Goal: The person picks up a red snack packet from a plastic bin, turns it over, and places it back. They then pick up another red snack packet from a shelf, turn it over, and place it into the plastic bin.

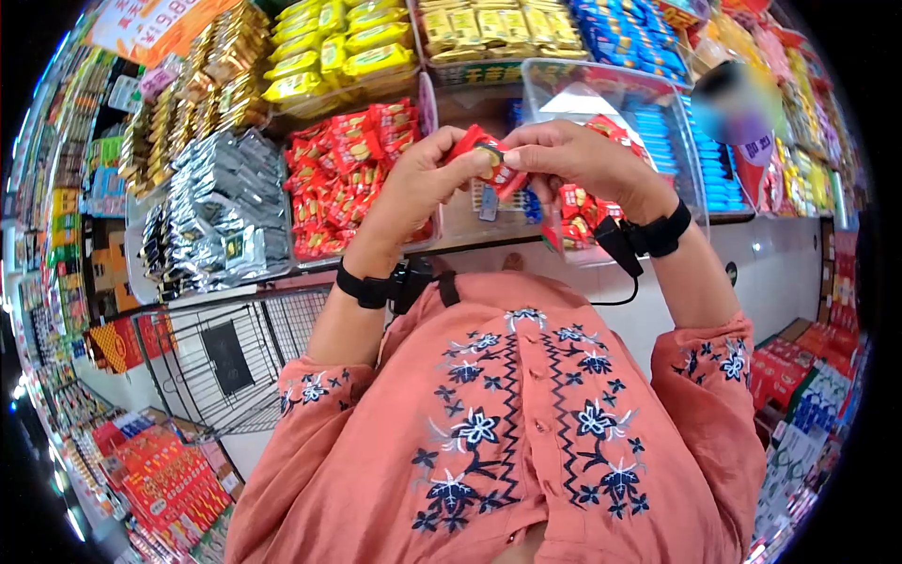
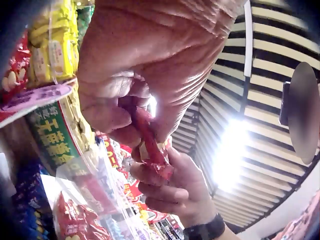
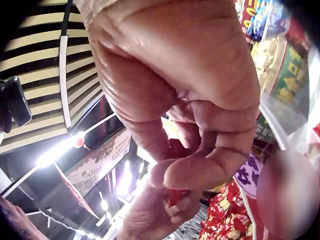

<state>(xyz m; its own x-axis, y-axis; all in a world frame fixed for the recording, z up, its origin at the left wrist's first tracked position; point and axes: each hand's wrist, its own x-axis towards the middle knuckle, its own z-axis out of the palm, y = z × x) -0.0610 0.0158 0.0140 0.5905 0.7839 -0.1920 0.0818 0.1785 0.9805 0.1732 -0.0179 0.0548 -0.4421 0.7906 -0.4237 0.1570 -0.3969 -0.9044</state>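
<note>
Orange blouse (image 1: 526, 442) nearest; both hands, L (image 1: 420, 183) & R (image 1: 578, 160), fingers pinching red snack packet (image 1: 489, 160) at shelf front edge; inspecting, next needs steady grip.

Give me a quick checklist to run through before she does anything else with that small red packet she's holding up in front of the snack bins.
1. Left hand grips the red packet: ok, fingers and thumb pinch its left end.
2. Right hand grips it too: ok, fingertips pinch the right end.
3. Packet clear of the shelf: ok, it is held in the air in front of the clear plastic bin.
4. Packet sealed and undamaged: cannot tell, the fingers cover much of it.
5. Label readable: cannot tell, the print is too small and blurred.
6. Wire basket within reach: ok, it sits low beside her left arm, as far as the head view shows.
</note>
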